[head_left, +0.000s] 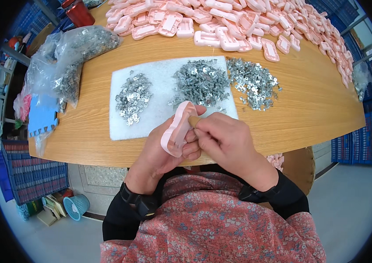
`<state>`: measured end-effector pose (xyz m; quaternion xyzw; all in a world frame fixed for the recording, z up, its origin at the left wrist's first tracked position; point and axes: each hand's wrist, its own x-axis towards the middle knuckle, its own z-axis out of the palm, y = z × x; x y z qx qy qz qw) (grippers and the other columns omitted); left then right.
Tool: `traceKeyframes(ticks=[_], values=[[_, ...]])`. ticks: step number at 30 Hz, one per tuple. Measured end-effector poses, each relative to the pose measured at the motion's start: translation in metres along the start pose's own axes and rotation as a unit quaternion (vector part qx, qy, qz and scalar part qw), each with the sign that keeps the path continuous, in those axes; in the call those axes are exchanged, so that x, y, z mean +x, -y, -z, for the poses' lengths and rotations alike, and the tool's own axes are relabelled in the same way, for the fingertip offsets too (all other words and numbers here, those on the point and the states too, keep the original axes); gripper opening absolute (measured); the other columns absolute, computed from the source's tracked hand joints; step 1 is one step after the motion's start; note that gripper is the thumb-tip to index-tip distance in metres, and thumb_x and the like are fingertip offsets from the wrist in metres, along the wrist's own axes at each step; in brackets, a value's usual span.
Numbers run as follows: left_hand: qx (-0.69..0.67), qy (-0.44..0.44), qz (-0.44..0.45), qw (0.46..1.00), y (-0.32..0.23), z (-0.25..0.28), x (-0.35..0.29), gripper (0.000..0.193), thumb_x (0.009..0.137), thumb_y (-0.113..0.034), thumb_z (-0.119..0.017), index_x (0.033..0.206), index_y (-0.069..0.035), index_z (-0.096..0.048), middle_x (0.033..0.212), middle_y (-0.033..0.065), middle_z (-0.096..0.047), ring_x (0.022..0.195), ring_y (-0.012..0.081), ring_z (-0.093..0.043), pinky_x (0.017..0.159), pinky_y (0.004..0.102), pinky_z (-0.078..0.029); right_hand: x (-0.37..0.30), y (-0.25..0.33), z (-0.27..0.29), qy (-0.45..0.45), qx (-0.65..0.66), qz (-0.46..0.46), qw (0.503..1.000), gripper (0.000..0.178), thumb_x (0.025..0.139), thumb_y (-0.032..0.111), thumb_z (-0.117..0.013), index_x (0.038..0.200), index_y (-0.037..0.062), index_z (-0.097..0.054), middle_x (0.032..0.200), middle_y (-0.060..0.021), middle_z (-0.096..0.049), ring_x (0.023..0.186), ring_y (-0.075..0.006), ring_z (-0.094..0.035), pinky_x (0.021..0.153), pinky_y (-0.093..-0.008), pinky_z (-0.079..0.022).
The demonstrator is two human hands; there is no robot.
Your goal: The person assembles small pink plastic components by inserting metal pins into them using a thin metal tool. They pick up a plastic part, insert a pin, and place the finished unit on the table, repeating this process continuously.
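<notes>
My left hand (154, 151) grips a pale pink plastic shell (178, 129), narrow-waisted with rounded ends, tilted on its side above the table's near part. My right hand (229, 138) is closed, its fingertips at the shell's hollow side. A tan cover, apparently a finger cot (194, 121), sits at the tip of a right finger and touches the shell. Whatever those fingers may pinch is hidden. Just beyond my hands, a white foam sheet (161, 72) bears a small heap of metal clips (134, 97) and a larger heap of small metal parts (201, 81).
More metal parts (254, 83) lie right of the sheet. A big pile of pink shells (238, 22) covers the table's far side. At left are a plastic bag of metal parts (69, 57), a blue foam mat (42, 115) and a red canister (80, 13). Blue crates (34, 168) stand below.
</notes>
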<state>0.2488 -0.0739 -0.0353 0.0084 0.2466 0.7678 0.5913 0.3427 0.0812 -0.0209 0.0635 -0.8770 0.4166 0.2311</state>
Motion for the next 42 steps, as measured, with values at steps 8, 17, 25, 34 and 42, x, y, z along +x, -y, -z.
traceKeyframes(ticks=[8, 17, 25, 34, 42], values=[[0.015, -0.092, -0.046, 0.995, 0.010, 0.007, 0.010, 0.049, 0.103, -0.040, -0.045, 0.135, -0.003, -0.050, 0.082, 0.0003, -0.055, 0.064, 0.0115, -0.050, 0.056, 0.0266, -0.041, -0.003, 0.015, 0.004, 0.056, -0.088, 0.087, 0.991, 0.029, 0.074, 0.008, -0.072, 0.102, 0.0082, -0.064, 0.075, -0.0062, -0.056, 0.067, -0.0250, -0.061, 0.058, -0.0359, -0.051], [-0.090, 0.102, 0.020, 0.990, 0.005, 0.009, 0.012, 0.048, 0.104, -0.039, -0.039, 0.135, -0.006, -0.054, 0.066, -0.0041, -0.036, 0.052, 0.0084, -0.030, 0.051, 0.0240, -0.027, -0.011, 0.010, 0.024, -0.017, 0.048, -0.088, 0.995, 0.017, 0.082, 0.000, -0.068, 0.099, 0.0008, -0.064, 0.079, -0.0090, -0.061, 0.062, -0.0166, -0.061, 0.057, -0.0287, -0.049], [-0.077, 0.135, 0.053, 0.986, 0.007, 0.002, 0.014, 0.047, 0.103, -0.039, -0.040, 0.137, -0.010, -0.051, 0.067, -0.0028, -0.038, 0.052, 0.0092, -0.030, 0.051, 0.0249, -0.027, -0.015, 0.011, 0.028, -0.059, 0.104, -0.133, 0.984, 0.020, 0.082, 0.001, -0.070, 0.101, 0.0001, -0.063, 0.083, -0.0073, -0.061, 0.067, -0.0133, -0.056, 0.062, -0.0263, -0.047], [-0.064, 0.199, 0.098, 0.973, 0.022, 0.001, 0.004, 0.036, 0.101, -0.042, -0.040, 0.113, -0.013, -0.056, 0.071, 0.0000, -0.043, 0.056, 0.0107, -0.035, 0.052, 0.0263, -0.029, -0.016, 0.011, 0.032, -0.037, 0.119, -0.158, 0.980, 0.026, 0.083, 0.011, -0.076, 0.102, -0.0012, -0.064, 0.089, -0.0034, -0.060, 0.070, -0.0087, -0.052, 0.064, -0.0240, -0.044], [-0.033, 0.169, 0.091, 0.981, 0.034, -0.007, -0.005, 0.035, 0.103, -0.042, -0.038, 0.099, -0.011, -0.054, 0.070, 0.0006, -0.045, 0.056, 0.0123, -0.036, 0.052, 0.0274, -0.031, -0.028, 0.012, 0.022, -0.022, 0.307, -0.261, 0.915, 0.024, 0.087, 0.016, -0.076, 0.103, 0.0027, -0.066, 0.087, 0.0066, -0.059, 0.076, -0.0036, -0.049, 0.068, -0.0208, -0.043]])
